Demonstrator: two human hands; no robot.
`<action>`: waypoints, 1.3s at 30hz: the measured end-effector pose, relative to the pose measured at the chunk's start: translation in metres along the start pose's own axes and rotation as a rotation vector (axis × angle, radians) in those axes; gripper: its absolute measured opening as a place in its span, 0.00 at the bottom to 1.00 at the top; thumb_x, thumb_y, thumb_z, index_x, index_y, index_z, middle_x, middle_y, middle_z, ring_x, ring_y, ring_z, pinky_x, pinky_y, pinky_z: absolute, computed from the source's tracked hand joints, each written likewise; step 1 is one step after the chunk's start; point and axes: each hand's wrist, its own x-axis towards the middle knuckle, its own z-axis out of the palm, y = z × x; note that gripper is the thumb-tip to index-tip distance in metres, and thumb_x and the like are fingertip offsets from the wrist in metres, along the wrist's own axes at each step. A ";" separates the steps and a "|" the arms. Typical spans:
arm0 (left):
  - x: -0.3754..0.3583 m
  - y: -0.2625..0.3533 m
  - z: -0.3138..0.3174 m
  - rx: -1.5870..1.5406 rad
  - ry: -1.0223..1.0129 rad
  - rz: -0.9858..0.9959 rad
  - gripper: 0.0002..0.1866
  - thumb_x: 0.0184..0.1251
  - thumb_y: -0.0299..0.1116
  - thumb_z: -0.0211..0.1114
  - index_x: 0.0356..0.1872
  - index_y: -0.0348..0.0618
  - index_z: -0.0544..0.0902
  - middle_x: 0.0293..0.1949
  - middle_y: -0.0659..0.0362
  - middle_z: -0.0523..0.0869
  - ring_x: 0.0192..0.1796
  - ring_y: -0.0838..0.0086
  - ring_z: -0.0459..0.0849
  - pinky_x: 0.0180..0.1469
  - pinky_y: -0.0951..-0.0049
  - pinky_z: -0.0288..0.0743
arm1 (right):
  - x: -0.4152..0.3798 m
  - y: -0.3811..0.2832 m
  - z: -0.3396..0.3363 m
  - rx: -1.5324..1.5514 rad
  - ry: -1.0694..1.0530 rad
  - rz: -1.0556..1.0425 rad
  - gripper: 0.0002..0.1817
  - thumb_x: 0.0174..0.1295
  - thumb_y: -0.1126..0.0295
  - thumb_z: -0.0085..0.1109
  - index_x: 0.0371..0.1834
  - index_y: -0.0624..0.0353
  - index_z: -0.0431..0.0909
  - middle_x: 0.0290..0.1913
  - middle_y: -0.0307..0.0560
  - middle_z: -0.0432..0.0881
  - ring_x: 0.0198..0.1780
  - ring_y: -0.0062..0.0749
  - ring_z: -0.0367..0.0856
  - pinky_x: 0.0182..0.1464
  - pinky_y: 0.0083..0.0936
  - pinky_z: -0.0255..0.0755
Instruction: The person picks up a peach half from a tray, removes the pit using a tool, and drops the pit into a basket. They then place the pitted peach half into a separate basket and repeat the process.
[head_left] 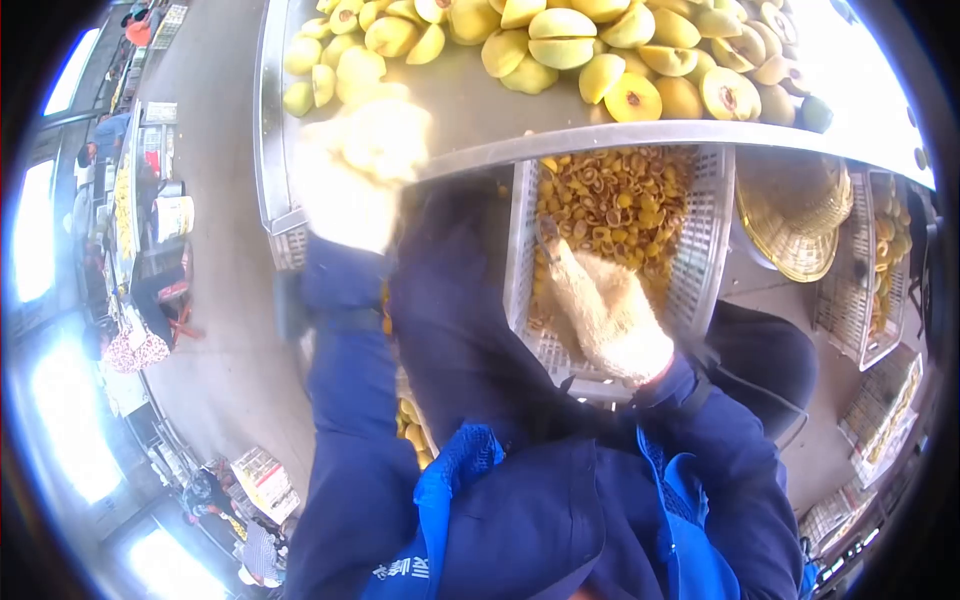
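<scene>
My left hand (365, 165), in a pale glove, is at the near left edge of the metal table (460, 125), close to the yellow peaches. Glare and blur wash out its fingers, so I cannot see whether it holds anything. Halved and whole yellow peaches (560, 45) are heaped on the table, some showing their pits. My right hand (610, 315), in a fuzzy cream glove, is closed above a crate (705, 240) of peach pits and scraps (620, 195). A small dark tip (548, 230) shows at its fingers; I cannot make out what it is.
A woven straw hat (800, 225) lies right of the crate. Beyond it stands another crate (840, 305) with fruit. Between my left arm and leg, more yellow fruit (412, 430) shows low down. Other people (140, 335) sit at work along tables at the far left.
</scene>
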 end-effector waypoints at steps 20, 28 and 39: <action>-0.039 -0.113 0.110 -0.162 0.210 -0.054 0.25 0.76 0.47 0.55 0.58 0.35 0.83 0.49 0.42 0.90 0.48 0.48 0.91 0.50 0.51 0.90 | 0.015 -0.008 0.004 -0.401 0.096 -0.214 0.19 0.86 0.57 0.51 0.55 0.59 0.87 0.39 0.64 0.89 0.42 0.66 0.88 0.39 0.54 0.79; -0.038 -0.110 0.116 -0.013 0.301 -0.070 0.24 0.74 0.46 0.56 0.54 0.33 0.84 0.47 0.42 0.89 0.45 0.50 0.91 0.47 0.54 0.89 | 0.020 -0.001 0.001 -0.294 0.053 -0.209 0.24 0.86 0.51 0.52 0.44 0.61 0.87 0.28 0.58 0.86 0.32 0.58 0.86 0.35 0.46 0.77; -0.030 -0.082 0.107 0.215 -0.236 -0.138 0.19 0.66 0.40 0.60 0.40 0.30 0.87 0.38 0.41 0.90 0.39 0.54 0.90 0.46 0.57 0.86 | 0.017 0.014 -0.024 0.602 -0.393 0.316 0.30 0.85 0.42 0.52 0.38 0.58 0.85 0.15 0.35 0.71 0.13 0.22 0.67 0.18 0.23 0.61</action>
